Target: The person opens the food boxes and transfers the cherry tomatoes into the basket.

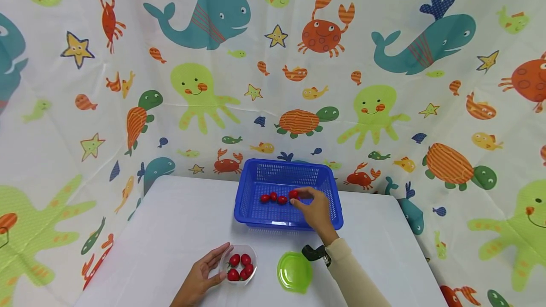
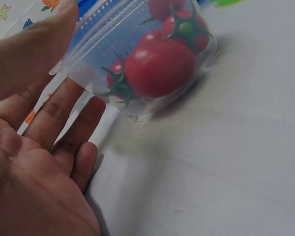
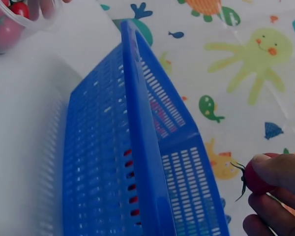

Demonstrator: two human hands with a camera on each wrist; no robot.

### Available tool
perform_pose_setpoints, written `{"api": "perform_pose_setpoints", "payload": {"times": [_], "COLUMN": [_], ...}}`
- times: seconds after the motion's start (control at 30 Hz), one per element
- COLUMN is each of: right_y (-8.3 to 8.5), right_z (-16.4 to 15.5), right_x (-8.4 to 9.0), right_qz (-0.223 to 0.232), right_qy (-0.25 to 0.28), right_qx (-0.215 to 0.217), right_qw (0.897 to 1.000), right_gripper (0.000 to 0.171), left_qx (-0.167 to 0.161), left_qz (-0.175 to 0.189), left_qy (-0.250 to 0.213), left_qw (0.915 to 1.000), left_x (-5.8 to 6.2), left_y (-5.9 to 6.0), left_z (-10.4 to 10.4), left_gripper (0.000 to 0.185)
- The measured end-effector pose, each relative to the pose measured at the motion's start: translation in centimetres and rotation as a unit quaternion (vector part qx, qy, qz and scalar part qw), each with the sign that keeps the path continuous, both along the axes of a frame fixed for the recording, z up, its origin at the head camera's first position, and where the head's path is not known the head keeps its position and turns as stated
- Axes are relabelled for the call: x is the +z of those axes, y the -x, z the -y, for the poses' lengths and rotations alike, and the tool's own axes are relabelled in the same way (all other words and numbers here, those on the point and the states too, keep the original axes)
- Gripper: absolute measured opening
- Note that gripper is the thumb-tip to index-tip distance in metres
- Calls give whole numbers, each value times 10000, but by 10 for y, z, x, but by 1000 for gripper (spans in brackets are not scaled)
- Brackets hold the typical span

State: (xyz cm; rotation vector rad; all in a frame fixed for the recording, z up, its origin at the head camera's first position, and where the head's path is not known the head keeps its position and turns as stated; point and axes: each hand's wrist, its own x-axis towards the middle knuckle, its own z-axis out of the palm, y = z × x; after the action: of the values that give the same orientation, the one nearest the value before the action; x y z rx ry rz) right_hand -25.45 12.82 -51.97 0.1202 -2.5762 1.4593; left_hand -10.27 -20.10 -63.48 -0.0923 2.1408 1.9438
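My right hand pinches a red cherry tomato between thumb and fingers over the blue plastic basket. In the right wrist view, the held tomato has a green stem and hangs beyond the basket rim. Three more cherry tomatoes lie on the basket floor. Nearer the body, my left hand holds the left side of a clear plastic container, thumb in front and fingers behind. Several cherry tomatoes, some with green stems, sit inside that container.
A green lid lies on the white table, right of the container and near the right forearm. The basket stands at the table's back edge, against a curtain printed with sea animals.
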Motion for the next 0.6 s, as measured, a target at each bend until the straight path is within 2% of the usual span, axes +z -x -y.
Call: {"api": "perform_pose_setpoints", "payload": {"times": [0.17, 0.37, 0.6], "right_y": [11, 23, 38], "right_z": [-7, -14, -23], "right_x": [-3, -4, -5], "right_qz": [272, 490, 859], "right_qy": [-89, -242, -419], "right_qx": [-24, 141, 291], "right_qw": [9996, 9984, 9950], "right_gripper": [28, 27, 24], "left_qx": [-34, -57, 23], "left_qz": [-59, -173, -123], "left_qy": [-85, -121, -91], "left_qw": [9999, 9998, 9999], "left_x": [-1, -2, -3], "left_y": [0, -1, -1], "left_z": [1, 2, 1], "left_gripper": [65, 63, 63]}}
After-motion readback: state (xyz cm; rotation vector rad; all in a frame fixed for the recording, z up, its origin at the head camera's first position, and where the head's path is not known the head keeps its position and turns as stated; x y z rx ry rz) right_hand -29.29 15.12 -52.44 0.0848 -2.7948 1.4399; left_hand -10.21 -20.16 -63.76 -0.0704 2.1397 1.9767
